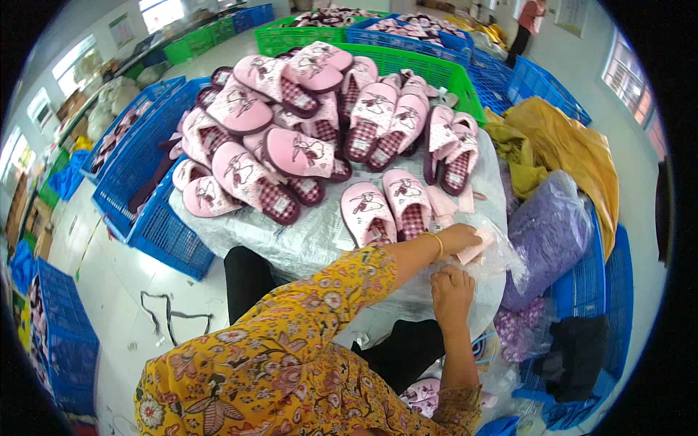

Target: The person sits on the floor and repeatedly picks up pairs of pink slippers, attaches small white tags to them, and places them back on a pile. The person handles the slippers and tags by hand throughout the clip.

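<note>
My left hand (456,240), wearing a gold bracelet, reaches across to the right side of the plastic-covered table and is closed on a pale pink strip (475,248). A clear plastic bag (502,256) lies around and beyond that strip. Just nearer to me, my right hand (452,285) is closed at the bag's near edge; its fingertips are partly hidden. Left of my hands sits a pair of pink slippers (385,207) with checked insoles and a cartoon print. More pink strips (445,203) lie beside the pair.
A heap of pink slippers (291,123) covers the far half of the table (291,243). Blue crates (174,232) stand at left, a green crate (429,69) behind. To the right are a purple filled bag (549,232) and yellow cloth (574,145). Another person (527,29) stands far off.
</note>
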Available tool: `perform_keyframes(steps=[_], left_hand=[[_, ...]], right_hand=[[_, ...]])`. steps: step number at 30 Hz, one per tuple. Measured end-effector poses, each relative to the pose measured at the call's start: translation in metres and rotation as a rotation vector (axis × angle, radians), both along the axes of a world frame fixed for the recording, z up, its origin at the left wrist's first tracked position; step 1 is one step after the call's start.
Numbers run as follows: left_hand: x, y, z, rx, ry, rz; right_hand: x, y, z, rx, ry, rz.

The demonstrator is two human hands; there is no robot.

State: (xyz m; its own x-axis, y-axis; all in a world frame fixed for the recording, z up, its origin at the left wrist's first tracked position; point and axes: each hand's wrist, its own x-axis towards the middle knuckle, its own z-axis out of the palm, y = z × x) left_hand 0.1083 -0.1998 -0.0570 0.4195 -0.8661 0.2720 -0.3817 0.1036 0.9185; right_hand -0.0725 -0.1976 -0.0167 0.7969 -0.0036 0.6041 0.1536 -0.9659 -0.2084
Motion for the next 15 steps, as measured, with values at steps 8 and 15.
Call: perform_keyframes(steps=[8,15], left_hand=[[-0.020,0.007,0.022,0.188,0.336,0.156],[-0.007,-0.013,0.000,0.375,-0.847,0.045]], right_hand=[[-0.016,0.052,0.005,0.205,-0.109,0.283],[-0.053,0.085,0.039,0.467,-0.042,0.323]])
